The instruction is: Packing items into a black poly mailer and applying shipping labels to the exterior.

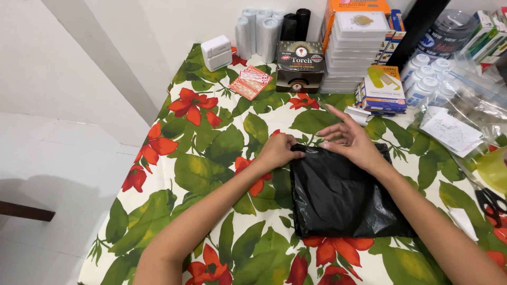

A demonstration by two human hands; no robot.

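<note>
A black plastic bag lies flat on the flowered tablecloth, its top edge folded over. My left hand pinches the bag's top left corner with the fingers closed on the plastic. My right hand rests on the top edge near the right, thumb and fingertips pressing the fold, other fingers spread upward. Both forearms reach in from the bottom of the view.
At the back stand a white small device, grey and black rolls, a dark box, stacked white containers, a small carton, white bottles. Red packets lie nearby. Scissors lie at the right edge.
</note>
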